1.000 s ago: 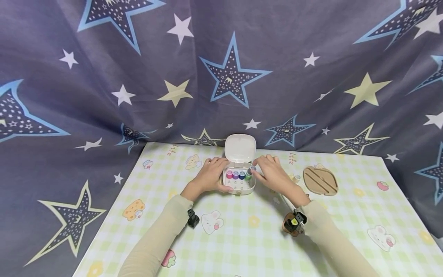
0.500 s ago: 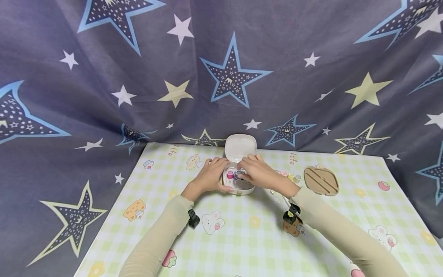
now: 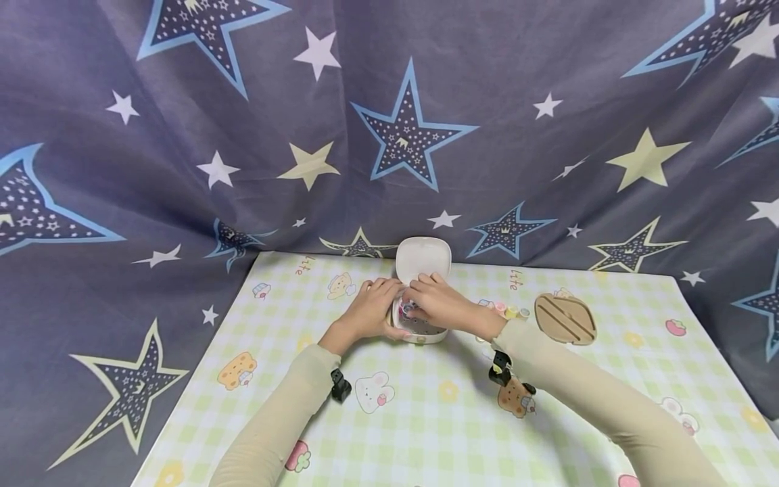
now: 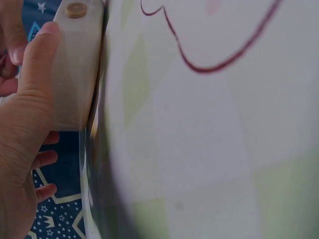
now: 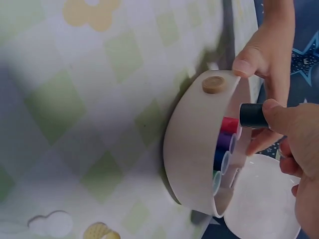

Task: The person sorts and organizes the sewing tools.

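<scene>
Hands meet over a small white case (image 3: pixel 420 330) that sits on the checked table mat (image 3: pixel 426 419), its hinged lid (image 3: pixel 422 258) standing open at the far side. The left hand (image 3: pixel 371 311) grips the case from its left side; in the left wrist view the thumb (image 4: pixel 39 59) lies pressed along the case's front wall near a small round tan button (image 4: pixel 76 9), while the other fingers curl round behind.

The right hand (image 3: pixel 439 306) reaches across the open case and pinches a small black cylinder (image 5: pixel 253 115) between thumb and fingers, holding it just above the row of little coloured spools. In the right wrist view that row shows inside the case: a red spool (image 5: pixel 230 124) nearest the black piece, then a purple one (image 5: pixel 225 142), a blue one (image 5: pixel 221 160) and a green one (image 5: pixel 216 182), side by side and touching.

To the right of the case, a few more small spools (image 3: pixel 511 312) lie on the mat in pale colours, and further right rests a brown oval wooden piece (image 3: pixel 565 318) with two grooves. A dark blue cloth (image 3: pixel 389 135) printed with stars hangs behind the table.
</scene>
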Action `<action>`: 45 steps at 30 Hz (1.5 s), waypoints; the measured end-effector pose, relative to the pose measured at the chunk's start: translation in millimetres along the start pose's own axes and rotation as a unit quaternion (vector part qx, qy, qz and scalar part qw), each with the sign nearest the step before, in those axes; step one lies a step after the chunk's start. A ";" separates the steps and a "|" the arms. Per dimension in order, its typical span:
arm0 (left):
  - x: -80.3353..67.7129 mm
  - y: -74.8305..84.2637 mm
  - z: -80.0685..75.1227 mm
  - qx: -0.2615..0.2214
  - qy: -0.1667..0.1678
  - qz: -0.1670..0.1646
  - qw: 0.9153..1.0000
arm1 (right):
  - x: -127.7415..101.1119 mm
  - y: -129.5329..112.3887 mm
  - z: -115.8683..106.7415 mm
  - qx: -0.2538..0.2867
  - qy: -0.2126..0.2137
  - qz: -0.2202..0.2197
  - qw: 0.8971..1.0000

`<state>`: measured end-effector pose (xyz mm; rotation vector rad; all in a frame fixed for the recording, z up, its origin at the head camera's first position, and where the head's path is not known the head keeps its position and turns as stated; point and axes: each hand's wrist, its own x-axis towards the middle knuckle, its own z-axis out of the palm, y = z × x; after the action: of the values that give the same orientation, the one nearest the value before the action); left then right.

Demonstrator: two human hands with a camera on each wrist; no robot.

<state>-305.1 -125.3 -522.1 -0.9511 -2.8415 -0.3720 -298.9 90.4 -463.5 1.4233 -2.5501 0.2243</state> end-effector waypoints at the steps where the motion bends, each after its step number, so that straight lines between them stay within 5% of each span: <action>1: 0.1 -0.2 0.1 0.000 0.000 0.000 1.000 | 0.8 -0.1 1.7 -0.002 -0.002 -0.001 1.000; 29: -4.9 -0.8 2.4 -0.011 0.016 0.005 1.000 | 3.5 -3.1 21.8 -0.005 -0.021 0.005 1.000; 45: -3.6 -0.7 5.4 -0.019 -0.005 -0.017 1.000 | 0.7 -1.4 25.2 -0.024 -0.016 0.001 1.000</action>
<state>-302.9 -126.5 -528.2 -0.9161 -2.8722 -0.4266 -300.8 83.2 -487.6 1.4188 -2.5650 0.1412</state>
